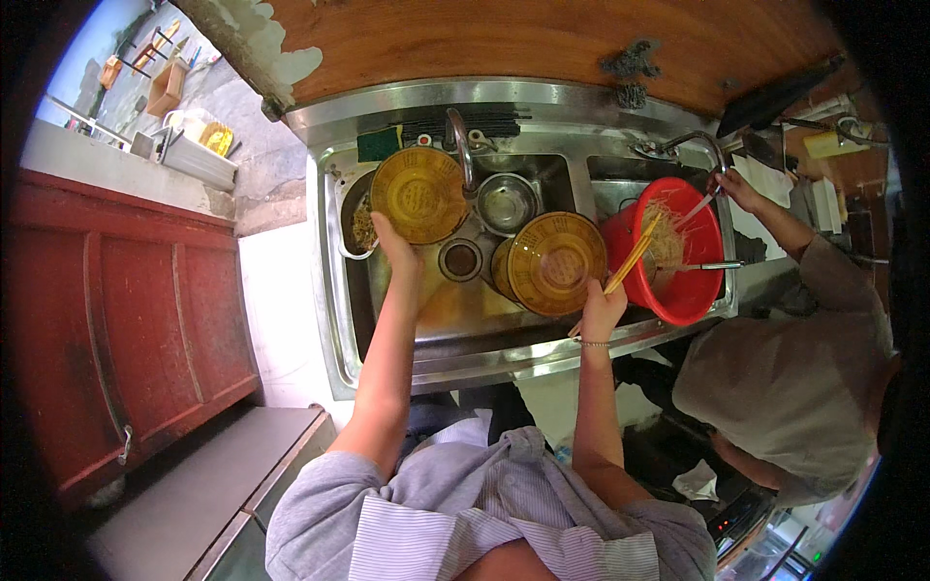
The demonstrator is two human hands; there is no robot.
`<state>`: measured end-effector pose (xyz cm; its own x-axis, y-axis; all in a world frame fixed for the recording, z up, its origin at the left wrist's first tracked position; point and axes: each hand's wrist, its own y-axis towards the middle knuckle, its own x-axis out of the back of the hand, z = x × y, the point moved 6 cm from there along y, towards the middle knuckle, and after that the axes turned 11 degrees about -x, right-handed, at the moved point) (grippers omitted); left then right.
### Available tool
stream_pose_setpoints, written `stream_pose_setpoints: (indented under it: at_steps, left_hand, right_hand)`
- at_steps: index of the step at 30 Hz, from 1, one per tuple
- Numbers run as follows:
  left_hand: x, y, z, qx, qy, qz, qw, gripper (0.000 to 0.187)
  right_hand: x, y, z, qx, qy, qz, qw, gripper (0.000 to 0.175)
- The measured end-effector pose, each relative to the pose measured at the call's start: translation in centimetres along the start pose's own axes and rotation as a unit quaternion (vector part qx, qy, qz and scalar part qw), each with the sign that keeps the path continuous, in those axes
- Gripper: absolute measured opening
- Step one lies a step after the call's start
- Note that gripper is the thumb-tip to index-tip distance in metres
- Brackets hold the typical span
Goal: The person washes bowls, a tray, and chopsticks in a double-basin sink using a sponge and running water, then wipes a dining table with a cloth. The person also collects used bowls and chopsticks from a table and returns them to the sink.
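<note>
My left hand (398, 250) grips the lower rim of a yellow-brown bowl (421, 196), tilted over the left side of a steel sink basin (436, 319). Just left of it, partly hidden, is a white-rimmed container (352, 253) with food scraps in it. In my right hand (603, 312) are yellow chopsticks (633, 254), which slant up across the rim of a red bucket (690, 309). The same hand is at the edge of a second yellow-brown bowl (558, 263), on top of at least one more; whether it grips that bowl I cannot tell.
A round metal bowl (506, 205) sits behind the drain (460, 260), near the curved faucet (459, 145). Thin pale strands (665, 236) and a metal-handled utensil (716, 266) are in the bucket. At right, a co-worker's hand (734, 190) reaches the other faucet (708, 138). A green scouring pad (379, 144) lies behind.
</note>
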<state>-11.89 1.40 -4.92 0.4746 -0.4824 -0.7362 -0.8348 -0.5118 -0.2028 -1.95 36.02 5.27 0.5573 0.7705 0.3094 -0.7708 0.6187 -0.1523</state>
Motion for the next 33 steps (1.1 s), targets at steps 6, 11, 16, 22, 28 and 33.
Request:
stream_pose_setpoints:
  at_steps: [6,11,16,22,28,33]
  left_hand:
    - [-1.3,-2.5,0.5,0.058,-0.015,-0.003,0.998,0.060]
    - [0.2,-1.5,-0.3,0.052,-0.011,-0.064,0.997,0.059]
    - [0.7,-2.4,1.8,0.115,0.046,-0.034,0.992,0.059]
    - [2.6,-2.4,0.3,0.192,0.081,-0.022,0.978,0.060]
    - [0.9,2.3,-6.0,0.186,0.224,0.020,0.956,0.065]
    - [-2.3,5.7,-14.2,-0.080,0.513,0.049,0.853,0.055]
  right_hand:
    - [0.8,-0.5,-0.6,-0.016,0.067,0.043,0.997,0.027]
    - [1.3,-0.8,-1.2,-0.037,0.103,0.070,0.992,0.028]
    - [1.5,-0.9,-1.6,-0.076,0.088,0.073,0.991,0.027]
    - [1.8,-0.8,-1.3,-0.069,0.142,0.075,0.985,0.025]
    - [-1.8,2.0,-3.8,-0.105,0.173,0.072,0.977,0.007]
    - [-9.3,2.3,-4.8,-0.147,0.137,0.138,0.970,0.016]
